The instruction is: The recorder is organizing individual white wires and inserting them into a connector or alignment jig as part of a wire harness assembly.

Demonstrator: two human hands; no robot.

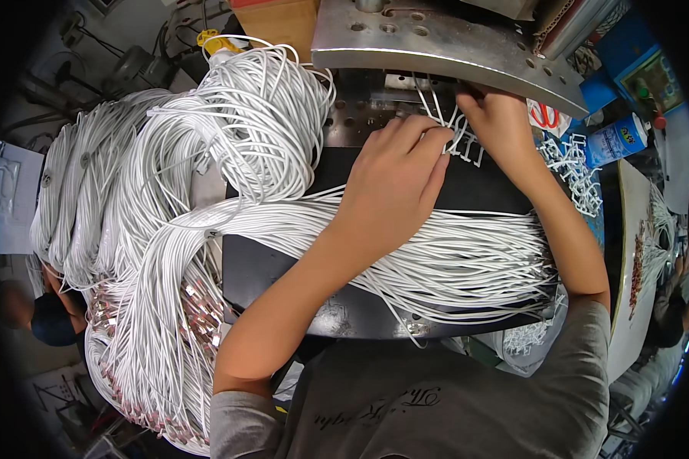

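Note:
My left hand (400,172) reaches over the black work surface (264,264), its fingers bent and closed round a few white cables (432,99) in front of the machine. Those cables run up under a thick steel plate (444,46). Close by on the right, my right hand (499,126) reaches in beneath the plate's edge, and its fingertips are partly hidden there. Between the hands lie small white plastic pieces (471,150). Below my left wrist a wide bundle of white cables (467,256) spreads across the surface.
Large coils of white cable (264,115) are heaped at the left, with metal-tipped ends (199,306) hanging below. To the right are a pile of white plastic parts (578,172) and a blue can (616,141). A clear bag of white parts (528,336) sits near my right elbow.

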